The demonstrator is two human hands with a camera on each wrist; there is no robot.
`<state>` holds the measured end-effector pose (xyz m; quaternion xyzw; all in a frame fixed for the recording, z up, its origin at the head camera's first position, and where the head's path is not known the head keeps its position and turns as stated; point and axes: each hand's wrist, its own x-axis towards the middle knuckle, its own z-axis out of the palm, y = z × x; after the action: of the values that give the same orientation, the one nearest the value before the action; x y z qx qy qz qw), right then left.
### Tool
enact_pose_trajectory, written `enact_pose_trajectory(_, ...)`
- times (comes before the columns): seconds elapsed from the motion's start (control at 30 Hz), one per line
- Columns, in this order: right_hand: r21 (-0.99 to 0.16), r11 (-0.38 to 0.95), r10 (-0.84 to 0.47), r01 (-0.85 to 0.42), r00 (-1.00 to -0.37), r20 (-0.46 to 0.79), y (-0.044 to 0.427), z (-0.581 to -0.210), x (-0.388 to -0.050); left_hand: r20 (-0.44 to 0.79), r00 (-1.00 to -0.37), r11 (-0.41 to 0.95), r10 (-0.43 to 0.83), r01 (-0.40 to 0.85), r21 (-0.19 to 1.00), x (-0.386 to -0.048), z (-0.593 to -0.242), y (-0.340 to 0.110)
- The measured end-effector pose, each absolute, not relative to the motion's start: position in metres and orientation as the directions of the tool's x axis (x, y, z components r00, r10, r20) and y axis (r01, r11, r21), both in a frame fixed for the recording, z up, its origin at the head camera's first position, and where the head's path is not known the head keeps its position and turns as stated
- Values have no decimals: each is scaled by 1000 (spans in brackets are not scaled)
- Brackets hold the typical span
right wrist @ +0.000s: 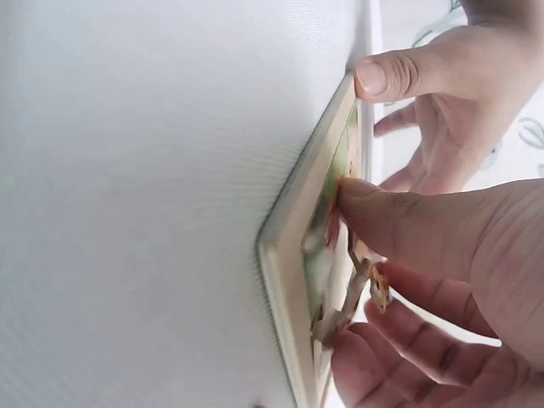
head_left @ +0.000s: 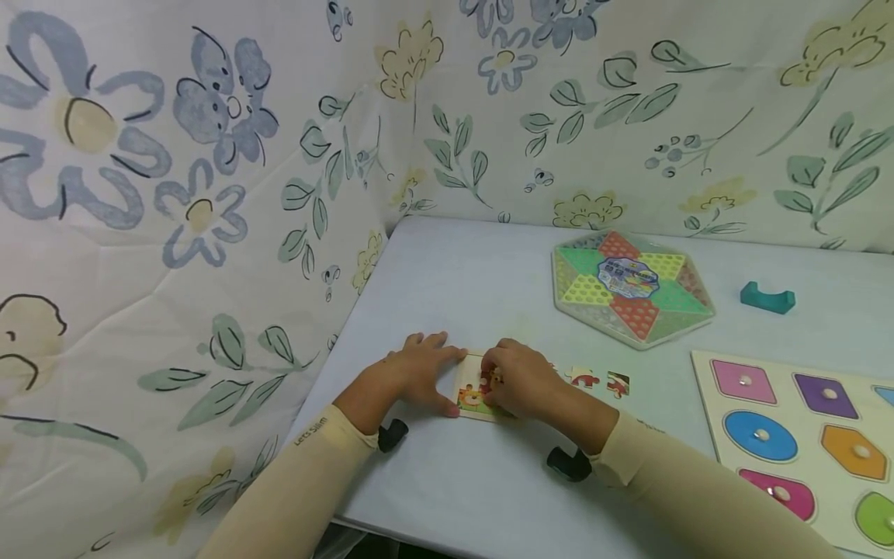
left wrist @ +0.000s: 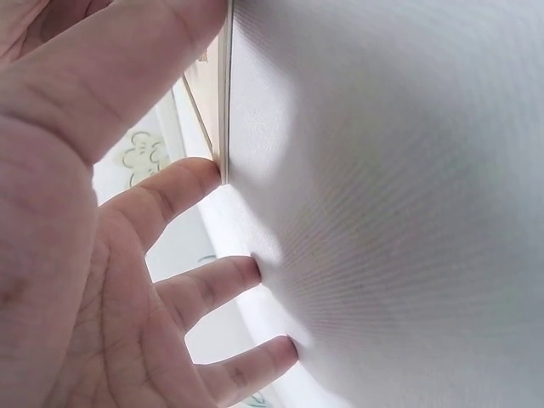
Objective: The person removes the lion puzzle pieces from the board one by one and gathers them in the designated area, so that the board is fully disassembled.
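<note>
A small wooden jigsaw board (head_left: 469,363) lies near the table's left side, with a colourful picture partly filled in. My left hand (head_left: 419,374) is spread at its left edge; the thumb and index fingertip touch the edge, while other fingertips rest on the table (left wrist: 399,212). Over the board, my right hand (head_left: 522,380) pinches a jigsaw piece (right wrist: 347,304) between thumb and fingers, tilted above the picture. In the right wrist view the board's pale frame (right wrist: 285,293) shows. To the right lie loose pieces, among them a red-and-white one (head_left: 583,378) and a darker one (head_left: 618,384).
Behind on the right lies a hexagonal game board (head_left: 587,289) with coloured triangles. A teal curved block (head_left: 768,298) sits farther right. At front right is a knobbed shape puzzle (head_left: 707,388). Flower-printed cloth (head_left: 489,178) hangs along the table's back and left.
</note>
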<state>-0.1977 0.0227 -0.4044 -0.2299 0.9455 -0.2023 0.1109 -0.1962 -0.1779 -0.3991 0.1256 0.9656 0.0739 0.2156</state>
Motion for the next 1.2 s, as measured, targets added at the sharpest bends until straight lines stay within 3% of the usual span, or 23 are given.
enact_pose_trajectory(0.23, -493, 768, -493, -408, -869, -49, 28, -410, -198, -400, -874, 957, 277, 213, 197, -196, -399, -178)
enact_pose_trajectory(0.43, -545, 757, -477, -362, -875, -82, 32, -412, -203, -404, -872, 957, 276, 212, 197, -197, -400, -178)
enact_pose_trajectory(0.77, -756, 609, -498, -241, -858, -128, 47, -408, -214, -410, -870, 958, 272, 205, 200, -197, -400, -177)
enact_pose_trajectory(1.2, -665, 726, -443, -174, -858, -259, 128, -385, -216, -402, -872, 956, 278, 212, 201, -198, -403, -178)
